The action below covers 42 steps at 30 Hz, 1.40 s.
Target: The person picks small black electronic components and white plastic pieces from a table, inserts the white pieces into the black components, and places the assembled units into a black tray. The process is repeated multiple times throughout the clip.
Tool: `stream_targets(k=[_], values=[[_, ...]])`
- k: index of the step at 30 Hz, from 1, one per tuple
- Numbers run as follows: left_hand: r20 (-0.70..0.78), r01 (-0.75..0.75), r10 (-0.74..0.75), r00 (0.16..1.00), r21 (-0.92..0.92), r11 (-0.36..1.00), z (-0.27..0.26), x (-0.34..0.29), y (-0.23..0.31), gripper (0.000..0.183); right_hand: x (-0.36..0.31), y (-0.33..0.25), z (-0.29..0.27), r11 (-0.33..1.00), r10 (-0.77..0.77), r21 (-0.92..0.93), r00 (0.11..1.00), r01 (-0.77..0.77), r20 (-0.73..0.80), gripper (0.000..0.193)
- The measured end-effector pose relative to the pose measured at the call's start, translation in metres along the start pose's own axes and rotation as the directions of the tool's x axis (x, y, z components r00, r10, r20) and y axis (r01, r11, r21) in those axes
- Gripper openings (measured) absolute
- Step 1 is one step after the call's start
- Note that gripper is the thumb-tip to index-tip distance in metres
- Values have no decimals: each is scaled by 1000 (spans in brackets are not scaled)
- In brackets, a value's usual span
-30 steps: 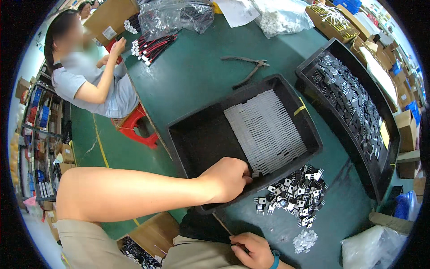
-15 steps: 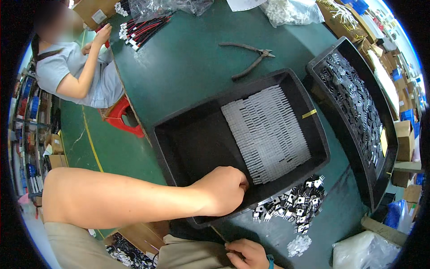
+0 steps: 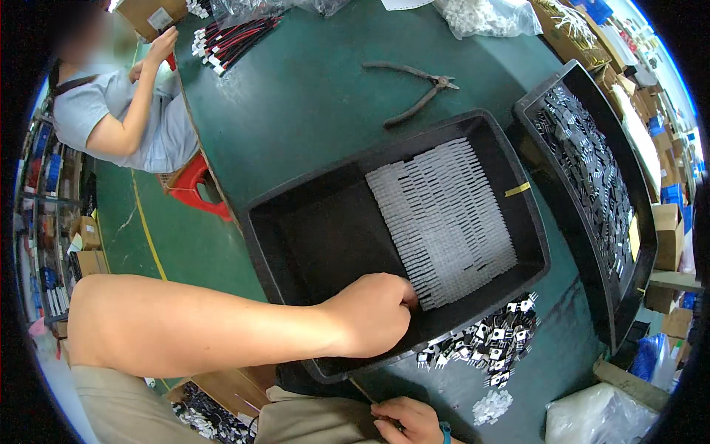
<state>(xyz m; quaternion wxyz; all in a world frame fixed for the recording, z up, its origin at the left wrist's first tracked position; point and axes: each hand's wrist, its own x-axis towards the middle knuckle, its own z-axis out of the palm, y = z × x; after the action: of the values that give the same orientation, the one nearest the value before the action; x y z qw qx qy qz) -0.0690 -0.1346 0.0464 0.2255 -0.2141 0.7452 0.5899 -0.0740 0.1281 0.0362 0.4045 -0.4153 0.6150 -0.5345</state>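
My left hand (image 3: pixel 372 314) reaches into a black plastic tray (image 3: pixel 310 177), closed, at the near end of the rows. Its fingertips are tucked out of sight, so what they hold cannot be made out. Tight rows of small translucent whitish pieces (image 3: pixel 444 222) fill the tray's right part. Below the tray's near edge, my right hand (image 3: pixel 408 420) rests with fingers curled; whatever is in them is hidden. Closest to it lie a small pile of white pieces (image 3: pixel 492 407) and a heap of black transistors (image 3: pixel 492 337) with metal tabs and legs.
A second black bin (image 3: pixel 592 177) with many dark parts stands at the right. Cutting pliers (image 3: pixel 414 92) lie beyond the tray. Red-black wires (image 3: pixel 233 44) and a bag of white pieces (image 3: pixel 481 16) are at the back. A person (image 3: pixel 122 118) sits at far left.
My left hand has shifted slightly right, closer to the rows' near end. The right hand stays nearly where it was. The whole view has moved a little.
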Motion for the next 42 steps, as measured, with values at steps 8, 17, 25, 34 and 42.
stream_targets(k=[8,17,25,34,42], values=[[48,46,-48,998,32,998,-7,-5,3,38,1,1,0,1000,-4,-11,1000,4,3,17],[66,-23,23,998,7,1000,-4,-3,-1,39,0,2,0,1000,1,-10,1000,-1,2,17],[66,-75,77,995,-22,997,-6,4,-7,37,2,-1,1,999,-32,-38,999,32,-10,15],[-70,-41,41,997,6,999,-14,3,-12,32,2,-2,2,999,-39,-19,999,39,-23,16],[-74,-13,19,997,87,996,-16,3,-11,31,-14,18,4,1000,17,-19,999,-16,44,29]])
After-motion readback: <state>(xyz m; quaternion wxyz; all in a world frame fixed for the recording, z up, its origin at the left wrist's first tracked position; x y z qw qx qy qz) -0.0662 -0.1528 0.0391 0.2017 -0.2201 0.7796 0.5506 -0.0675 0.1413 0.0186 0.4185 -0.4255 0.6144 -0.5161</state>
